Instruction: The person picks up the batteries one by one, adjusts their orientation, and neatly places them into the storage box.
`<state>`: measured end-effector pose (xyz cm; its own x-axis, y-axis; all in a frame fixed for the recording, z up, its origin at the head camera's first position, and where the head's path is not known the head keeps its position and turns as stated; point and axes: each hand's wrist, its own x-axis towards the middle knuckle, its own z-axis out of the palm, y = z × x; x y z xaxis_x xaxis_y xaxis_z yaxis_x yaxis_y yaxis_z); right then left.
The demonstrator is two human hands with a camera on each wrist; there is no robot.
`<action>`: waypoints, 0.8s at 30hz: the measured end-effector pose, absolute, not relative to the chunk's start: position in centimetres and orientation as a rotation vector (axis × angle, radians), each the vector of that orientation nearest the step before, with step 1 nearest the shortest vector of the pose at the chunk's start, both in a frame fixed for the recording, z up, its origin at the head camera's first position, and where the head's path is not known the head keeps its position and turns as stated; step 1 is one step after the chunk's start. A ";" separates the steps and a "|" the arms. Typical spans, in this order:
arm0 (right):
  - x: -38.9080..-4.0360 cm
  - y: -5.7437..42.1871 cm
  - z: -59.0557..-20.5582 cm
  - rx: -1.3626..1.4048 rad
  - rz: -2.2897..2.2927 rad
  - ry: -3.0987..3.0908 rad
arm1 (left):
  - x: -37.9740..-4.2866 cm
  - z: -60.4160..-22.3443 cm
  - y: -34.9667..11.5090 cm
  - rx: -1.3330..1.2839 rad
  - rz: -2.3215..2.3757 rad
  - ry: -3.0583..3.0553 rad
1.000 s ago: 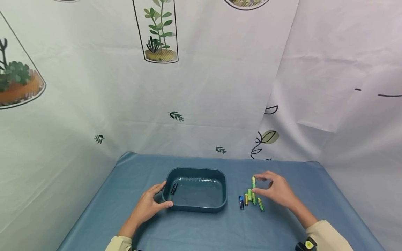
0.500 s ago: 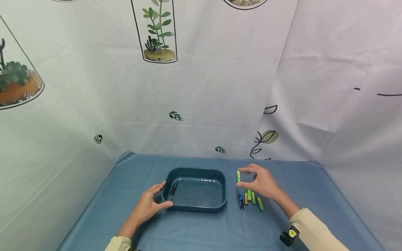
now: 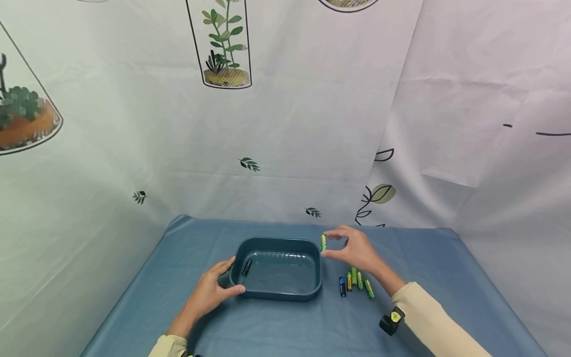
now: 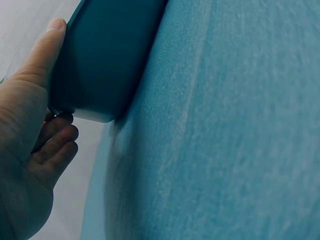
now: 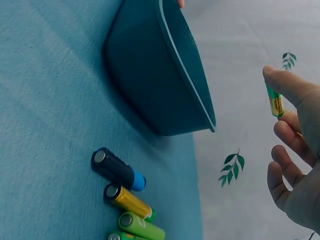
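Note:
In the head view my right hand (image 3: 357, 249) pinches a green and gold battery (image 3: 323, 242) upright between thumb and fingertips, just off the right rim of a dark teal rectangular dish (image 3: 285, 296). In the right wrist view this battery (image 5: 276, 102) is raised above the table, its upper end behind the thumb. My left hand (image 3: 211, 291) holds the dish's left end, thumb at the front corner and fingers at the back. One dark battery (image 3: 247, 267) lies inside the dish near its left wall.
Right of the dish, several batteries lie close together on the blue tablecloth (image 3: 285, 329): a blue and black one (image 3: 342, 287), a gold one (image 3: 349, 282), and green ones, the rightmost battery (image 3: 369, 289) slanted. A white patterned curtain (image 3: 285, 124) stands behind the table.
My right hand has lifted the green battery from the group and carried it left and upward to the dish's right rim. The left hand and the dish have stayed put.

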<state>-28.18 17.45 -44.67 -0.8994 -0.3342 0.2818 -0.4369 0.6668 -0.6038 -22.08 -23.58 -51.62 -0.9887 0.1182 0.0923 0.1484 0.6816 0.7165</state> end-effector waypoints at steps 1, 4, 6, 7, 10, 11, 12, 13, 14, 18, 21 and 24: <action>-28.3 17.2 -44.7 0.638 1.046 -2.732 | -22.1 -51.6 -23.6 -0.225 -1.219 -2.845; -28.7 16.6 -44.7 0.653 1.079 -2.731 | -22.1 -51.6 -23.6 -0.234 -1.214 -2.845; -28.9 16.2 -44.8 0.657 1.107 -2.738 | -22.1 -51.6 -23.6 -0.236 -1.214 -2.844; -29.0 15.9 -44.8 0.659 1.116 -2.744 | -22.1 -51.6 -23.6 -0.237 -1.216 -2.842; -29.3 15.2 -45.0 0.670 1.136 -2.753 | -22.1 -51.6 -23.6 -0.238 -1.215 -2.844; -29.4 14.9 -45.0 0.675 1.136 -2.757 | -22.0 -51.6 -23.7 -0.234 -1.216 -2.845; -29.5 14.7 -45.1 0.684 1.140 -2.756 | -22.0 -51.6 -23.7 -0.232 -1.215 -2.847; -29.6 14.4 -45.1 0.695 1.146 -2.752 | -22.0 -51.5 -23.7 -0.229 -1.214 -2.849; -29.7 14.2 -45.2 0.708 1.152 -2.748 | -22.0 -51.5 -23.7 -0.226 -1.213 -2.851; -30.1 13.3 -45.2 0.758 1.173 -2.738 | -22.0 -51.6 -23.7 -0.217 -1.215 -2.862; -30.3 12.7 -45.1 0.787 1.174 -2.739 | -22.1 -51.6 -23.6 -0.210 -1.226 -2.864; -30.5 12.2 -45.2 0.811 1.171 -2.728 | -22.1 -51.5 -23.6 -0.208 -1.233 -2.859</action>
